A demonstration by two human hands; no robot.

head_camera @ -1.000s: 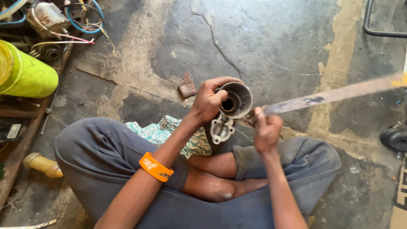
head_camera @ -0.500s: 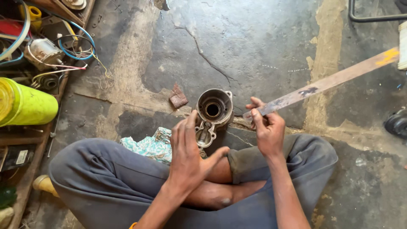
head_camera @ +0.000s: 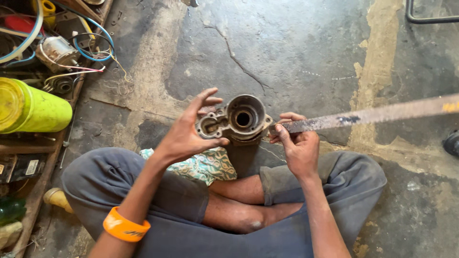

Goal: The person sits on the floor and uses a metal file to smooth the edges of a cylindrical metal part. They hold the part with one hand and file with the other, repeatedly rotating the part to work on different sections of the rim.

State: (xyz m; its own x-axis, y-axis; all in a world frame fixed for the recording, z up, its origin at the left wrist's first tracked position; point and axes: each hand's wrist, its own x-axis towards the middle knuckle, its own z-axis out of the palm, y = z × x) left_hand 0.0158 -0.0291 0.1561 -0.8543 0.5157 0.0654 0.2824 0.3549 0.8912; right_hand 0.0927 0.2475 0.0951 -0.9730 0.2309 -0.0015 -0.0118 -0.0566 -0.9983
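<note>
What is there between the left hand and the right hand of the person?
In the head view, a grey metal housing with a round bore sits between the left hand and right hand; the left hand holds it.

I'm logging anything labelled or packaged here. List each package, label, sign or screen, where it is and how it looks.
Container: far left, on its side; yellow-green cylinder.
Label: left edge, on a dark flat object; small pale rectangle.
Wristband: on the left forearm; orange with pale markings.
No signs or screens.

dull cast-metal housing (head_camera: pixel 237 120); rusty matt metal strip (head_camera: pixel 373 114); rough cracked concrete floor (head_camera: pixel 296 52)
</note>
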